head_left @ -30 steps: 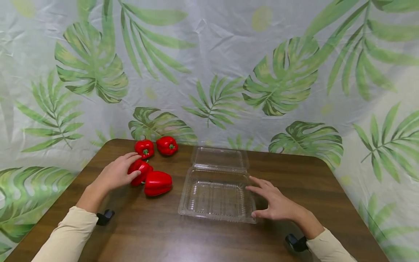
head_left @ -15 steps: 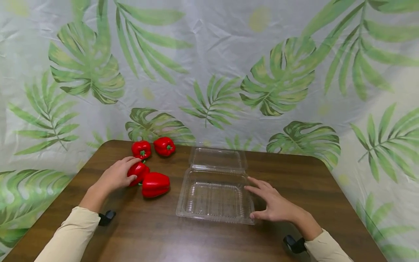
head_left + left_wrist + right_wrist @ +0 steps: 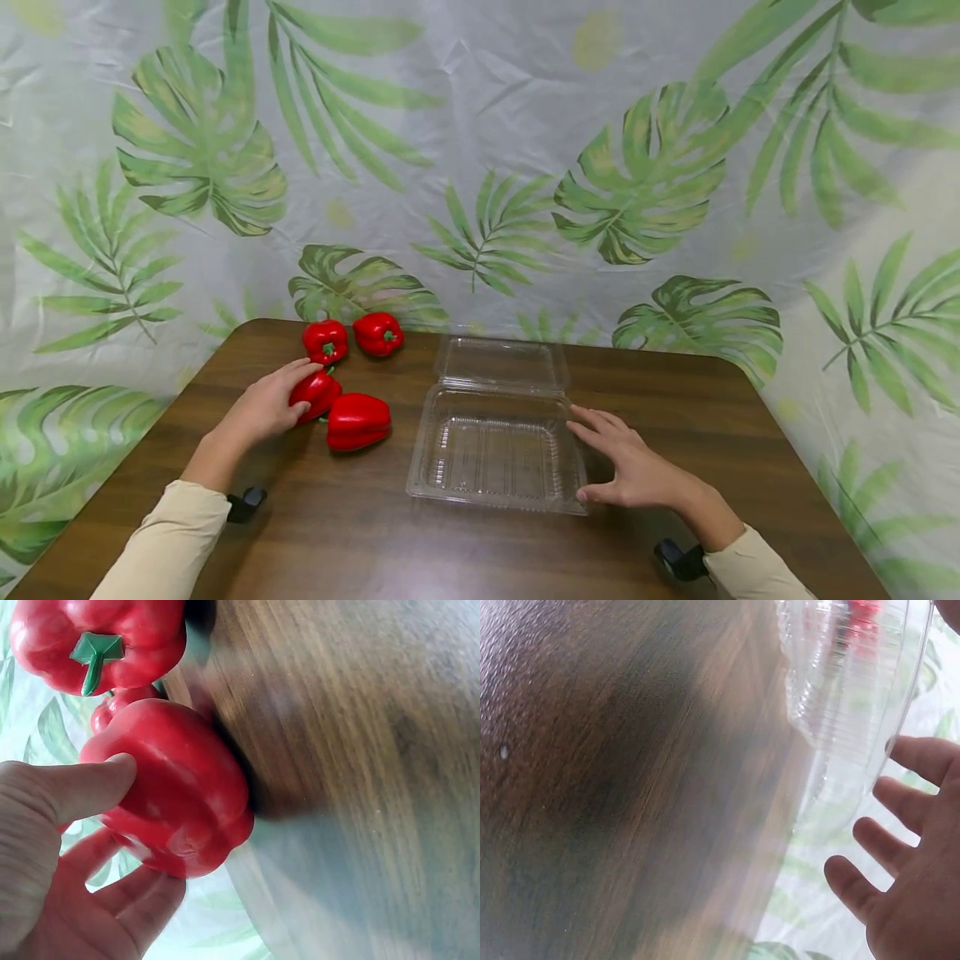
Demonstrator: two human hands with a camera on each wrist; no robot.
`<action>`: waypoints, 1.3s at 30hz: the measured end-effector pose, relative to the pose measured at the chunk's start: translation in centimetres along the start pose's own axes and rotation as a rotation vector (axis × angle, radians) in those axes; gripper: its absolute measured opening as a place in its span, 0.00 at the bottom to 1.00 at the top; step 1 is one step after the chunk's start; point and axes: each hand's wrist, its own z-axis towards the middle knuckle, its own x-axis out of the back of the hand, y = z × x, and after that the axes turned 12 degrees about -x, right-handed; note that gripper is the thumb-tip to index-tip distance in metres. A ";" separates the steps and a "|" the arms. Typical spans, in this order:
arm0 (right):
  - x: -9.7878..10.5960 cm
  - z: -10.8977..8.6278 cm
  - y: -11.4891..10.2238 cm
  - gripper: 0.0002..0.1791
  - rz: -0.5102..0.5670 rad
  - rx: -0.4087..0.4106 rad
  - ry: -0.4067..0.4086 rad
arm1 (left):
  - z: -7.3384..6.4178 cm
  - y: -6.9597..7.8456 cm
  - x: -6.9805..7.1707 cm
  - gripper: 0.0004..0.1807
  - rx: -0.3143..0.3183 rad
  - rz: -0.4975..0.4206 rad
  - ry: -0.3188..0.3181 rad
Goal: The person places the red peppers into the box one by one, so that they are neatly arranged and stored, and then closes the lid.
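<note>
My left hand [image 3: 264, 406] holds a glossy red bell pepper [image 3: 322, 393] on the left of the table. In the left wrist view, the thumb lies on one side of this pepper [image 3: 176, 780] and the fingers curl against the other. Right beside it lies another red bell pepper [image 3: 358, 422] on its side. A clear plastic clamshell container [image 3: 487, 498] stands at the middle, its lid [image 3: 501, 362] folded back toward the wall. My right hand [image 3: 633, 467] rests at the container's right rim, fingers spread and fairly straight, with the thumb at the near corner.
Two more red bell peppers, one [image 3: 326, 342] with its green stem facing me and one [image 3: 378, 334] beside it, sit near the table's far left edge. A leaf-printed cloth [image 3: 480, 167] hangs behind the brown wooden table [image 3: 360, 533].
Both hands keep nearly the same places, the left on the pepper and the right at the container. The whole view shifts only slightly.
</note>
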 end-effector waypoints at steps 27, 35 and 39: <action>-0.2 0.0 0.3 0.45 0.028 -0.012 -0.001 | -0.3 -0.2 -0.7 0.32 -0.013 -0.001 0.062; 0.0 -0.1 0.3 0.45 0.026 -0.015 -0.016 | -0.6 -0.2 -1.1 0.32 -0.002 -0.008 0.068; 0.0 -0.1 0.3 0.44 0.014 -0.018 -0.012 | -0.7 -0.3 -1.3 0.32 0.000 -0.008 0.077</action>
